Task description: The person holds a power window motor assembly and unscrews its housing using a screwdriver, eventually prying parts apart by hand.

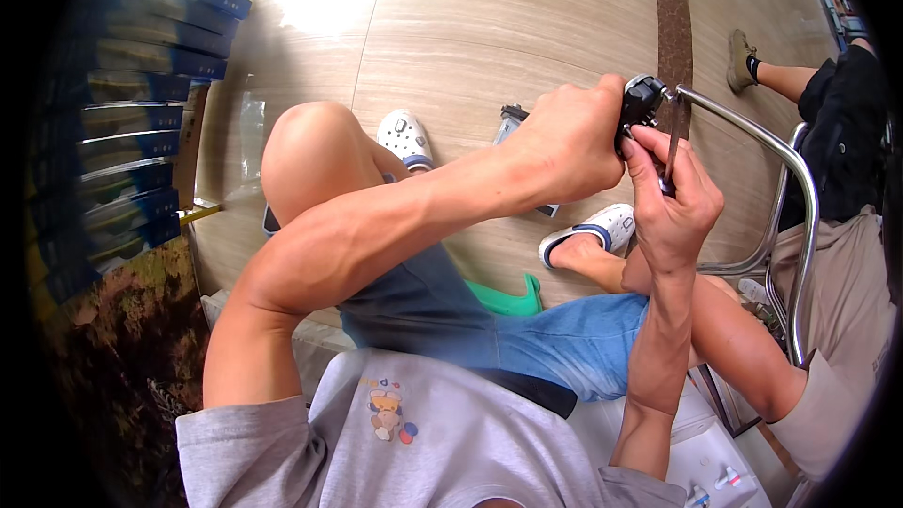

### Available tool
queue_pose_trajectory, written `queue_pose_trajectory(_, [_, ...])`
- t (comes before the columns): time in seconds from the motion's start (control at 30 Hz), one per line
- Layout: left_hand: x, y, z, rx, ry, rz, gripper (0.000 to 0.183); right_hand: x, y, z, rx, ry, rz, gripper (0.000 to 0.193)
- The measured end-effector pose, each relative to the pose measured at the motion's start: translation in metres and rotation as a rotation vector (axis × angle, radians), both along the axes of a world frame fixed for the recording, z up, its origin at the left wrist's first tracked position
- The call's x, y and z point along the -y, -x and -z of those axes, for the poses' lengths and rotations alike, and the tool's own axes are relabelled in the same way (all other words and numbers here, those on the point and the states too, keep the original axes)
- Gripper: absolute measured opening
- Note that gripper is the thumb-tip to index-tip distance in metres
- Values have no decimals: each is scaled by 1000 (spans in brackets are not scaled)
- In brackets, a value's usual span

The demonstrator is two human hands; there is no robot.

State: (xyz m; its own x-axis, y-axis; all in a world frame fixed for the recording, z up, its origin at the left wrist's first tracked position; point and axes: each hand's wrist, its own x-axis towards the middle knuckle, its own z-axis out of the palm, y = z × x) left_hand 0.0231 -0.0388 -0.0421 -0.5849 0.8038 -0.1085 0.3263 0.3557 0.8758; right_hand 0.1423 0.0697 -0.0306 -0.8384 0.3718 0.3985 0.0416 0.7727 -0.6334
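Observation:
My left hand (574, 136) is closed around a small black device (643, 99) with shiny metal bits, at the upper right of centre. My right hand (682, 198) comes up from below, its thumb and fingertips pinched against the device's lower side. A slim dark rod-like piece (673, 146) runs down by the right fingers, ending in a dark tip near the palm; its kind is unclear. The fingers partly hide where the right hand meets the device.
Below my hands, a grey and black tool (513, 118) lies on the tiled floor, partly behind my left wrist. A green plastic piece (508, 298) sits between my legs. Chrome chair tubing (800, 179) and another person's legs (788, 80) stand right. Blue boxes (141, 141) are stacked left.

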Motion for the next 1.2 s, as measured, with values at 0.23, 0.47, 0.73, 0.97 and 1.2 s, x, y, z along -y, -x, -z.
queue_pose_trajectory(0.23, [-2,0,-1,-4,11,17,38,1,0,4,-72,-70,1,18])
queue_pose_trajectory(0.47, [-5,-2,5,-25,-6,28,39,-1,-2,6,-78,-118,16,16])
queue_pose_trajectory(0.73, [-5,0,1,-10,8,80,29,-2,1,6,-64,-110,18,13])
queue_pose_trajectory(0.97, [5,1,0,-8,-26,25,27,3,8,10,-44,-144,18,10])
queue_pose_trajectory(1.2, [15,2,4,38,-12,49,29,14,13,13,25,-162,66,23])
